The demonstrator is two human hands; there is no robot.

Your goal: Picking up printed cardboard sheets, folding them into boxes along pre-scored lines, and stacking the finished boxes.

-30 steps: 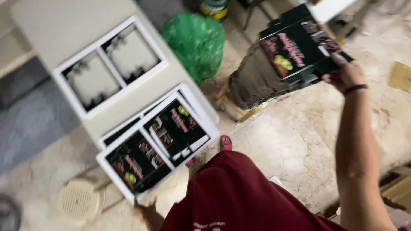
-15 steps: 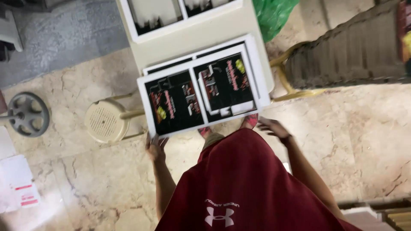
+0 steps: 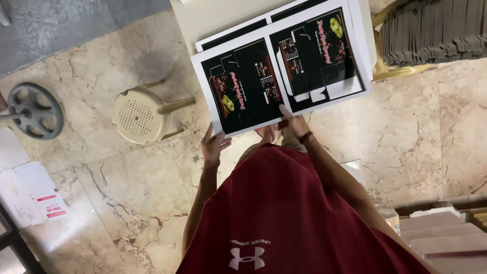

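Observation:
A white printed sheet [image 3: 284, 68] with two black carton layouts lies on top of a stack on a beige table [image 3: 213, 18]. My left hand [image 3: 215, 145] pinches the sheet's near left corner, thumb on top. At the middle of the sheet's near edge, my right hand [image 3: 294, 122], with a dark band on its wrist, grips with fingers laid on the black print. The sheet sticks out past the table edge towards me. My red shirt fills the bottom of the view.
A beige plastic stool [image 3: 139, 114] stands left of the table, with a grey metal wheel [image 3: 33, 109] further left. Stacked dark flattened cartons [image 3: 431, 30] sit at the top right. Papers [image 3: 30, 195] lie on the marble floor; pale boxes [image 3: 441, 228] are at the bottom right.
My right hand left the black carton at the stack on the right and came to the sheet. Both hands now hold the sheet's near edge.

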